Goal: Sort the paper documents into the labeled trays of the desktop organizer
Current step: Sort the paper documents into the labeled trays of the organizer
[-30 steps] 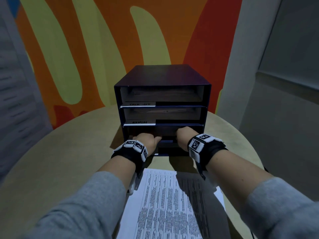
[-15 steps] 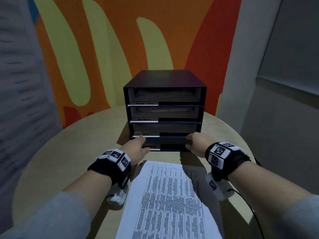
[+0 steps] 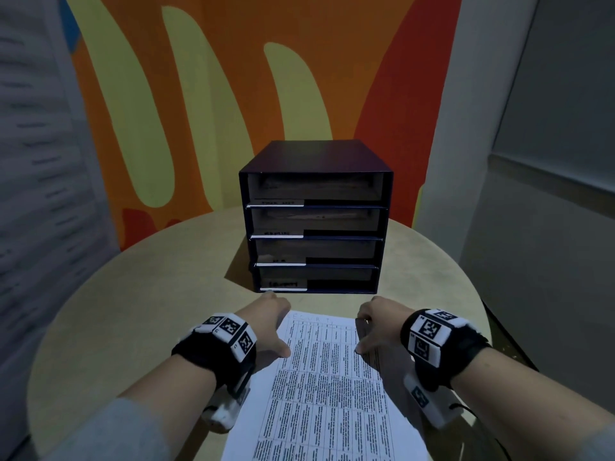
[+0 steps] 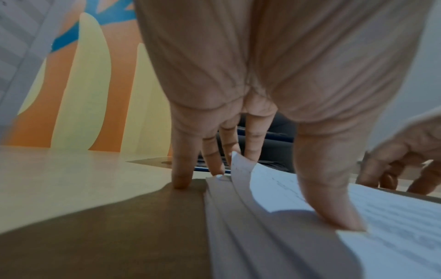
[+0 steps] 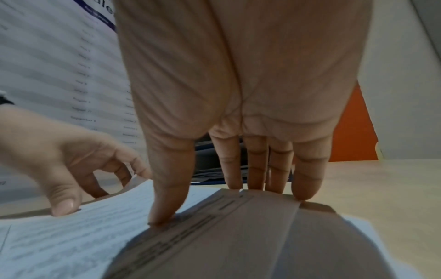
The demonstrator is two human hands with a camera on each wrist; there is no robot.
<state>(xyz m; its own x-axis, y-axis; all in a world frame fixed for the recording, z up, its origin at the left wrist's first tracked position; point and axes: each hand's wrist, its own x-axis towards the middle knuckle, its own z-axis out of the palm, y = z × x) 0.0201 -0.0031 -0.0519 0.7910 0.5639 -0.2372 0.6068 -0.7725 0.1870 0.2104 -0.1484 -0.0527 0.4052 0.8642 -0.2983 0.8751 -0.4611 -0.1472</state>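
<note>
The dark blue desktop organizer [image 3: 316,221] stands at the back of the table with its stacked trays, each bearing a white label [image 3: 283,283] at the left. A stack of printed paper documents [image 3: 326,377] lies in front of it. My left hand [image 3: 271,327] is at the stack's far left corner; its thumb [image 4: 334,217] presses on the top sheet, and that sheet's corner [image 4: 241,166] curls up against the straight fingers. My right hand [image 3: 372,327] rests at the far right corner, thumb [image 5: 164,211] on the top sheet and fingers [image 5: 257,177] straight at the far edge.
The round light wooden table [image 3: 133,311] has bare surface on both sides of the stack and the organizer. An orange and yellow mural wall [image 3: 299,78] stands close behind, a grey wall [image 3: 549,227] to the right. A thin cable [image 3: 466,407] hangs from my right wrist.
Both hands have drawn back from the organizer's lower trays and come down onto the far corners of the paper stack. The view has pulled back from the organizer.
</note>
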